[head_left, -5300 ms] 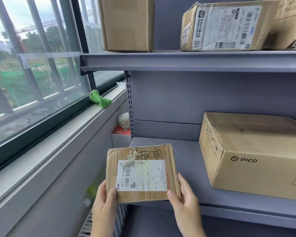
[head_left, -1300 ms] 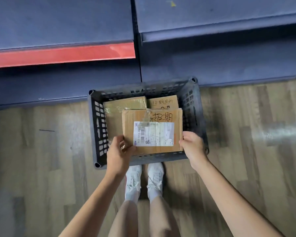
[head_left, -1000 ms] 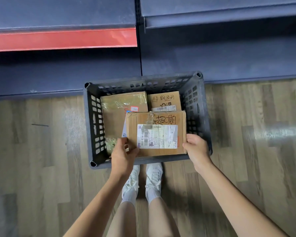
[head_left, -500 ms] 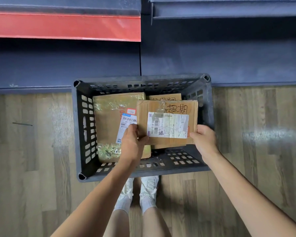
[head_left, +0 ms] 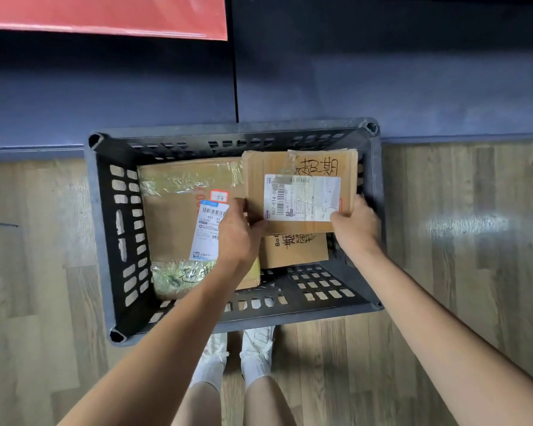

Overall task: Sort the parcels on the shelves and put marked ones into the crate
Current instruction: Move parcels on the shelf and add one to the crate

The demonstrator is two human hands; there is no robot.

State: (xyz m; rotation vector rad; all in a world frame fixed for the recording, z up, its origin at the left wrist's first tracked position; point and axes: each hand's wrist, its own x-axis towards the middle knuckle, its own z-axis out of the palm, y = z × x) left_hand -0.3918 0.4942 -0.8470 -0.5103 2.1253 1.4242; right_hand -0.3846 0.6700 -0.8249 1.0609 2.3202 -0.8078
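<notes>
A dark slotted plastic crate [head_left: 105,241] stands on the floor below me. I hold a small marked cardboard parcel [head_left: 302,167], with a white label and handwritten black characters, inside the crate's far right part. My left hand [head_left: 239,232] grips its near left corner and my right hand [head_left: 356,226] its near right corner. The parcel lies over another marked box [head_left: 296,250]. A larger taped parcel [head_left: 173,216] with a white label fills the crate's left side.
Dark blue shelf units [head_left: 382,72] rise just beyond the crate, one with a red strip [head_left: 105,13] at the top left. Wood-pattern floor [head_left: 459,241] surrounds the crate. My feet in white shoes [head_left: 237,348] stand against its near wall.
I carried the marked parcel from the shelf down to the crate. Over the last second both hands lowered it and slid it to the far right, onto the smaller box.
</notes>
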